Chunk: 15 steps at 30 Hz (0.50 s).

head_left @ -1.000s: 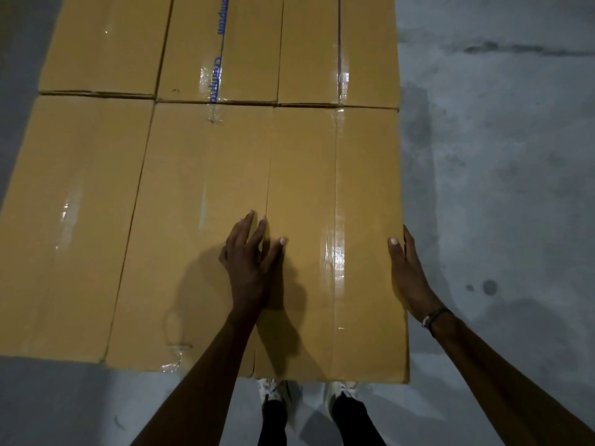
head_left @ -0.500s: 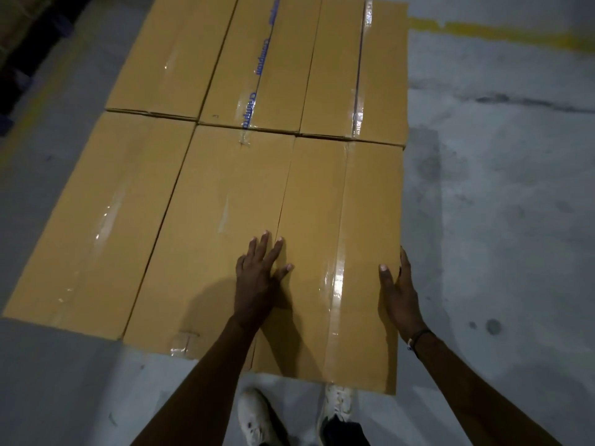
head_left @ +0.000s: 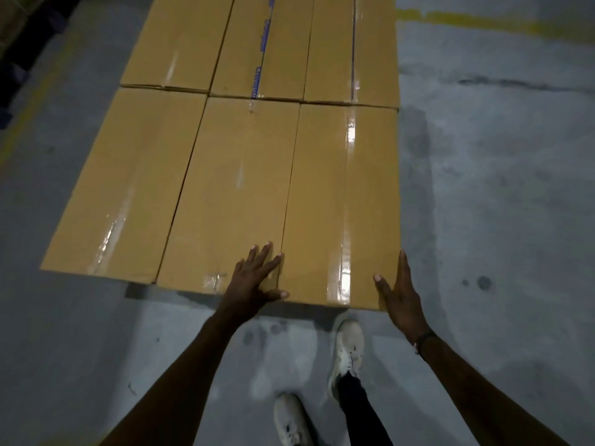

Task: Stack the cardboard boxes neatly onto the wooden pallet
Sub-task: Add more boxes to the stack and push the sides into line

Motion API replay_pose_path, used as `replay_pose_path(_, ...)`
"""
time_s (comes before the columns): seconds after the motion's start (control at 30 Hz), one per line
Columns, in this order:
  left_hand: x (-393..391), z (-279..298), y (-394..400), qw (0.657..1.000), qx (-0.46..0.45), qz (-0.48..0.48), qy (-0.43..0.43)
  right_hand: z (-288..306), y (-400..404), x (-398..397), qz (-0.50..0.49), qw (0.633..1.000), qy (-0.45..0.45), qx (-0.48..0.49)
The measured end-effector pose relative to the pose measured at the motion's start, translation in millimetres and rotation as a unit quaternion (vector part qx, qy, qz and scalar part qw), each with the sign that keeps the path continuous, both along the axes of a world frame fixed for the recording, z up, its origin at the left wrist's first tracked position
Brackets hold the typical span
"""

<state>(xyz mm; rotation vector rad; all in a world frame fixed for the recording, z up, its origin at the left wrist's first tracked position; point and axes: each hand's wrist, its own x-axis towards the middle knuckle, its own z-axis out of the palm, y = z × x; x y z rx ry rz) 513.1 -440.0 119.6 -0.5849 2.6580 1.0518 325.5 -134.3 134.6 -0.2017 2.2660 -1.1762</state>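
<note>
- Grey concrete floor runs under everything, stained and scuffed, with a faded yellow line painted across its far right.
- Six cardboard boxes lie packed edge to edge in two rows of three, all sealed with glossy tape; the pallet below them is hidden, apart from a dark sliver under the near edge.
- Left hand lies flat on the near end of the middle box, fingers straight and spread, its fingertips at the seam with the right-hand box and its thumb reaching over that box's near edge. This grip is loose, flat, and closed round nothing.
- Right hand stands against the near right corner of the same right-hand box, palm towards its side, fingers straight, thumb on the top face. Its grip is likewise slack, pressing rather than clasping.
- A dark band circles the right wrist.
- Below both grips, two white shoes stand on the floor, one ahead of the other.
</note>
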Motion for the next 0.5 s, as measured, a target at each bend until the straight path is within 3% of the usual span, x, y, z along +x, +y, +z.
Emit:
replay_pose_path(0.13,19,11,-2,0.997,-0.02,-0.074,-0.009,3,4,6,0.025,0.999,-0.005,0.022)
replay_pose_path(0.5,7,12,17,0.978,-0.171,-0.103,-0.063,-10,12,2,0.023,0.999,0.029,0.036)
